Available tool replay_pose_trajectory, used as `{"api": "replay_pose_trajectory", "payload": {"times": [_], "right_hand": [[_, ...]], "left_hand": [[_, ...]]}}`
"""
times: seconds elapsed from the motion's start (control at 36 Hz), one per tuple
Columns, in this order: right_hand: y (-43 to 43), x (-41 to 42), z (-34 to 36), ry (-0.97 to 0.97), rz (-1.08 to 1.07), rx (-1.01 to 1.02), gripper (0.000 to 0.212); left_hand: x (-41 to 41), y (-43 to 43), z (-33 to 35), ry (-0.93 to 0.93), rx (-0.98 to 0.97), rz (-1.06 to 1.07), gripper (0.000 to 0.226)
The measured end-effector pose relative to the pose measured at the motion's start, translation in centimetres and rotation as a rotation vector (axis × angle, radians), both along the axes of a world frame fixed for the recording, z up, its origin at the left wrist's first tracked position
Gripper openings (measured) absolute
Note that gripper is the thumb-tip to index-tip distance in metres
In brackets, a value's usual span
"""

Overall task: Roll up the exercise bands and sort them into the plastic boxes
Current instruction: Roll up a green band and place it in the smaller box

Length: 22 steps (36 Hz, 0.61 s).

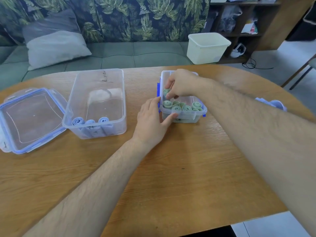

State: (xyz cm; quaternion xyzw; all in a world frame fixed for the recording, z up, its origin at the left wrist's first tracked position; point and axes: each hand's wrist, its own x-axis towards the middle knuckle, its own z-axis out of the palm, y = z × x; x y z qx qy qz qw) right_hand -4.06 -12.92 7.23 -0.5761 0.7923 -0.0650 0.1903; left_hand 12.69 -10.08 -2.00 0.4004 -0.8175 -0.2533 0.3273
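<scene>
A small clear box with blue clips stands right of centre and holds several rolled green bands along its near side. My right hand reaches into the box from above, fingers pinched on one more green roll at the box's left wall. My left hand grips the box's near left corner, thumb on the front wall. A larger clear box at centre left holds three rolled blue bands at its near end.
The large box's lid lies flat at the left table edge. A crumpled blue band shows behind my right forearm. Past the wooden table are a sofa with a pillow and a white tub.
</scene>
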Motion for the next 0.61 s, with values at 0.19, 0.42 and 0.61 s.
{"api": "replay_pose_trajectory", "payload": {"times": [0.19, 0.42, 0.61], "right_hand": [[-0.3, 0.0, 0.7, -0.272, -0.056, 0.049, 0.029], [-0.8, -0.5, -0.3, -0.349, -0.099, 0.091, 0.025], [-1.0, -0.5, -0.5, -0.271, -0.021, 0.093, 0.025]], "left_hand": [[0.2, -0.4, 0.1, -0.003, 0.057, -0.009, 0.073], [0.2, -0.4, 0.1, 0.006, 0.082, -0.01, 0.072], [0.2, -0.6, 0.3, 0.009, 0.101, -0.017, 0.073]]}}
